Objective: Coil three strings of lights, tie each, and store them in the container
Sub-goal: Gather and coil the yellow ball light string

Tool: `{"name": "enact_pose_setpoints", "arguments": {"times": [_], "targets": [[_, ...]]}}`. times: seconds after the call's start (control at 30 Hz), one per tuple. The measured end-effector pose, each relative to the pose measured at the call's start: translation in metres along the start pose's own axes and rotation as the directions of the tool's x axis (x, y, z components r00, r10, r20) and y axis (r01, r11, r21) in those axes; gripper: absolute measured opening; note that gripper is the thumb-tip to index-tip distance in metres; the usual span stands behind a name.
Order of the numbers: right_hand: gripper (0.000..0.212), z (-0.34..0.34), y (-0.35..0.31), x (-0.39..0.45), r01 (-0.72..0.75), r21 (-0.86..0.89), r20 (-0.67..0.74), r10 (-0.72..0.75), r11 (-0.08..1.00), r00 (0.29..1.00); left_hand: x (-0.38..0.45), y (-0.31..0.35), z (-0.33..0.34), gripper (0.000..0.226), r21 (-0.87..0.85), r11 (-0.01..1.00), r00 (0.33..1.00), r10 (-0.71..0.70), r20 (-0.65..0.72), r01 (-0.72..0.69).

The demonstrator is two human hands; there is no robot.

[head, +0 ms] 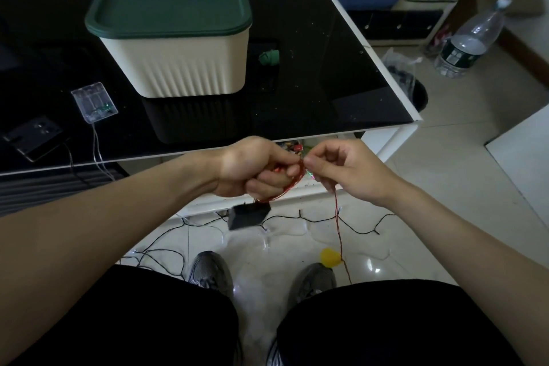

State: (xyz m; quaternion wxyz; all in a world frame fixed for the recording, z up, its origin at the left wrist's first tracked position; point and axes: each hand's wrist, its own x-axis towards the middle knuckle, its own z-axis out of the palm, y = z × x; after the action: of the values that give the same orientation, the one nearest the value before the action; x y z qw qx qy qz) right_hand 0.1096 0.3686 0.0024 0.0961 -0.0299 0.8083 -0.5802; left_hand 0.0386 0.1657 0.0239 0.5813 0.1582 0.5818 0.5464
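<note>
Copper light string [292, 187]: coiled loops in left hand [255, 168], fingers curled tight round them, near edge of worktop [341, 74]; black battery box [249, 216] dangles just below. Right hand [335, 169]: grip pinched together on the loose strand, which trails down to the floor. Container [178, 38]: cream, green lid on, far centre of worktop. Clear battery box [94, 101]: left, on worktop.

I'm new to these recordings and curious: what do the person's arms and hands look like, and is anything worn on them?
Both forearms are bare, no sleeves in view. The left hand and right hand wear no gloves, and no rings, watch or wristband show.
</note>
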Motion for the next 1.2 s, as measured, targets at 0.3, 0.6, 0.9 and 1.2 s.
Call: {"name": "enact_pose_setpoints", "arguments": {"times": [0.3,0.6,0.9,1.2], "targets": [[0.036,0.017,0.006,-0.003,-0.289,-0.152,0.151,0.311,0.945,0.938,-0.004,0.014,-0.009,0.037,-0.355,0.853,0.886,0.230,-0.403,-0.383],[0.026,0.058,-0.035,-0.005,-0.070,-0.419,0.172,0.155,0.905,0.973,0.000,0.000,0.005,0.052,-0.104,0.976,0.929,0.143,-0.342,-0.189],[0.012,0.044,-0.031,-0.002,-0.082,-0.372,0.199,0.166,0.925,0.966,-0.006,-0.009,0.008,0.086,0.409,0.907,0.994,-0.077,-0.074,0.100],[0.034,0.037,-0.012,0.000,-0.028,-0.350,0.323,0.149,0.936,0.935,-0.007,-0.005,0.008,0.084,0.599,0.753,0.957,-0.277,-0.086,0.272]]}}
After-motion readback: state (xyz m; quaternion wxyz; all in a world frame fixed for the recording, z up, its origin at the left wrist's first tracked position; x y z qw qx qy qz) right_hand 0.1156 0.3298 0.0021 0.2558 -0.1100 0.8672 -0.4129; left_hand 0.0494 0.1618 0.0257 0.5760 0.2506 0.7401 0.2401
